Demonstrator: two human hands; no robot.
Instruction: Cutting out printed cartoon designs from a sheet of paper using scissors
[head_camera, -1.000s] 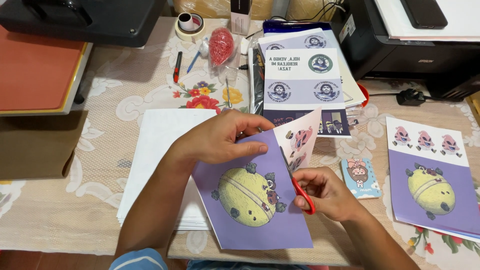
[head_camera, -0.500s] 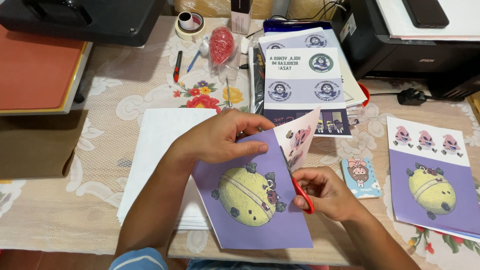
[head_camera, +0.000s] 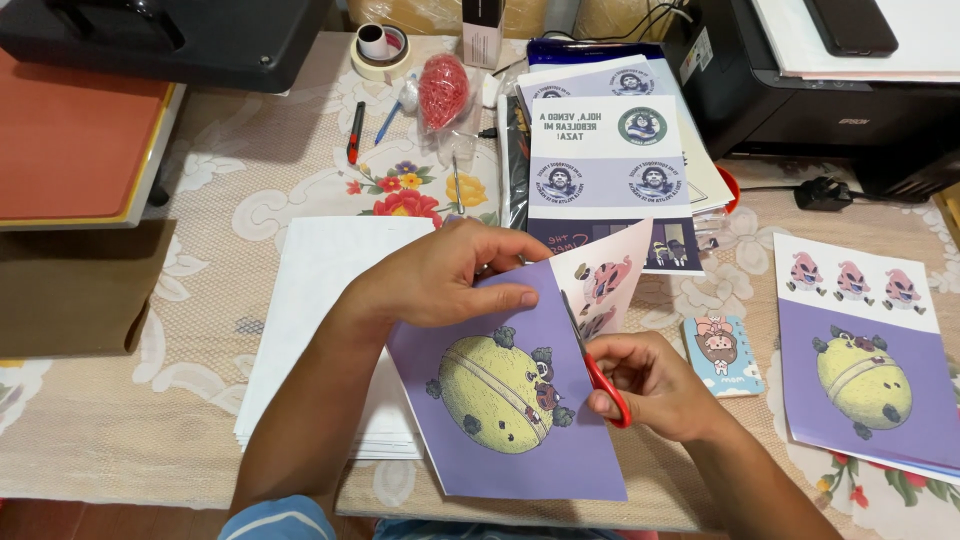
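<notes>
Your left hand (head_camera: 440, 275) stayed pinched on the purple printed sheet (head_camera: 510, 400) as before, while your right hand (head_camera: 655, 385) fingers still gripped the red-handled scissors (head_camera: 600, 370), blades in the sheet.

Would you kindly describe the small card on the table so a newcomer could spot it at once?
Start at the black printer, then come down the table to the right hand. The small blue card lies just right of it, far smaller than the purple sheets beside it.
</notes>
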